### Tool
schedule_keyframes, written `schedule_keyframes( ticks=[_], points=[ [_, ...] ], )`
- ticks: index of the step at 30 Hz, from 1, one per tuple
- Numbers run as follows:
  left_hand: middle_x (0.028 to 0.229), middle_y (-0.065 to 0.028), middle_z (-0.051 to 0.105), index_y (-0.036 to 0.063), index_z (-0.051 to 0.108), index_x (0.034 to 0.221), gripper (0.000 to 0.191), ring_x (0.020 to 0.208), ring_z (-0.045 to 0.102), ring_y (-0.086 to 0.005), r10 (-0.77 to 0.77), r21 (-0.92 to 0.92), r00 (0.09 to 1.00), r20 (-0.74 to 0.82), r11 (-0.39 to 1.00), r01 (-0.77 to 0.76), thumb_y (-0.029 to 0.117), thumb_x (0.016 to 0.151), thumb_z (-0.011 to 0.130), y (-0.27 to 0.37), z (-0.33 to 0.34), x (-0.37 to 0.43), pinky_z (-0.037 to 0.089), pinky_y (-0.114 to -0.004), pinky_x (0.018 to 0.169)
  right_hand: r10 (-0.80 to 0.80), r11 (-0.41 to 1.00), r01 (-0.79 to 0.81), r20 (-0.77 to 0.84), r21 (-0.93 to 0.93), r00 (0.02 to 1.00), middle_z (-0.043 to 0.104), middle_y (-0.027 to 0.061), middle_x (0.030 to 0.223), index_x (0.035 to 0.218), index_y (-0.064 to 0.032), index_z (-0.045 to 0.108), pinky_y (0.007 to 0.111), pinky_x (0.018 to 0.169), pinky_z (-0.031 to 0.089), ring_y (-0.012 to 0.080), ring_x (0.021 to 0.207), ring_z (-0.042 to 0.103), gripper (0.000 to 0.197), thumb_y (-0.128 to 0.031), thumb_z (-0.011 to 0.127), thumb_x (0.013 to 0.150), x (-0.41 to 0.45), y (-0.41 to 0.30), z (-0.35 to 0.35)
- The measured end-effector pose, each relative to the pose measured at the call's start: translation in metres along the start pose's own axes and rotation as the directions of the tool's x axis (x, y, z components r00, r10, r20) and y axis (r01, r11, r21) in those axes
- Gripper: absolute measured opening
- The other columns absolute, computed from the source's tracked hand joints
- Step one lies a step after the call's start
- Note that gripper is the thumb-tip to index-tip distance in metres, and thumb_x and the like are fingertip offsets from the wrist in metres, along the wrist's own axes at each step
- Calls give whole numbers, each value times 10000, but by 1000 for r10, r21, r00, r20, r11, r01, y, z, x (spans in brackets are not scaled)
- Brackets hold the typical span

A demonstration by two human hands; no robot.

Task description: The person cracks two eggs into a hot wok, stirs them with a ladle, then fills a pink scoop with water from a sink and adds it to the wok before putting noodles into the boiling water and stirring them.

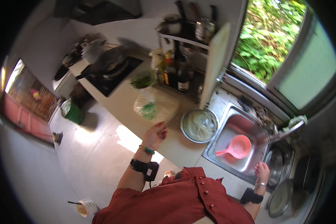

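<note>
Over the front of the countertop, my left hand [156, 135] hovers with loosely bent fingers and nothing visible in it. Just beyond its fingertips lies a clear plastic bag [163, 105] with green print. To its right stands a metal bowl [199, 125] with pale strands, perhaps noodles, in liquid. My right hand [261, 171] is above the sink's front right corner, fingers curled and blurred; whether they are closed is unclear. Inside the stainless steel sink [222, 140] rests a pink plastic dipper [239, 147], its handle pointing left.
A bowl of green vegetables [142, 79] sits behind the bag, near a wok [112, 61] on the black cooktop [105, 86]. Bottles [182, 78] fill a rack with an upright cutting board [215, 64]. A pan lid [280, 198] lies right; a green bin [74, 112] is on the floor.
</note>
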State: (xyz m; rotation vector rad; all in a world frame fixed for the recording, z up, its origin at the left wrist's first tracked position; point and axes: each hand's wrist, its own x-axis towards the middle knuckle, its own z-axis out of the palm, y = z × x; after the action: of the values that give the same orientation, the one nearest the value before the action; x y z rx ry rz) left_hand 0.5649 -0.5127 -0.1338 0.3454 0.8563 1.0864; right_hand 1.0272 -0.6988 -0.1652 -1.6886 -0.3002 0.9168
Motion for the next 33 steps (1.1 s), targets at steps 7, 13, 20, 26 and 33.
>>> schedule_keyframes(
  ticks=[7,13,20,26,33],
  points=[
    [821,-28,555,64,520,926,130,736,535,-143,-1,-14,1000,26,1000,1,114,807,508,4,-10,0,441,-256,654,-21,999,22,21,-40,1000,547,4,670,890,-65,518,171,434,403,71,518,516,110,-156,521,828,3,-3,20],
    [823,-27,553,68,520,924,129,733,536,-139,-8,-26,1000,-5,1000,8,113,804,513,1,-16,6,442,-249,645,-40,997,41,19,-67,999,546,6,665,898,-68,518,168,426,405,68,507,513,117,-158,528,824,2,-3,25],
    [828,-35,546,55,514,948,154,732,537,-148,-14,-19,1000,-21,1000,14,112,805,515,-1,-14,10,447,-252,647,-39,996,40,10,-83,999,543,16,667,920,-56,512,172,425,405,75,513,515,135,-151,523,825,1,4,24],
    [812,-27,555,67,518,975,187,702,533,-136,3,-59,1000,24,998,-1,113,795,528,0,-15,14,444,-252,643,-78,985,85,54,-150,996,563,48,701,915,-22,522,190,456,428,105,543,547,185,-172,531,806,2,-2,29],
    [839,-48,557,75,526,978,202,732,527,-161,-63,-31,998,10,998,63,126,783,535,4,-9,18,436,-270,660,-130,975,136,45,-176,990,569,56,702,898,-31,508,199,478,446,104,551,551,161,-168,522,815,2,2,29]
  ],
)
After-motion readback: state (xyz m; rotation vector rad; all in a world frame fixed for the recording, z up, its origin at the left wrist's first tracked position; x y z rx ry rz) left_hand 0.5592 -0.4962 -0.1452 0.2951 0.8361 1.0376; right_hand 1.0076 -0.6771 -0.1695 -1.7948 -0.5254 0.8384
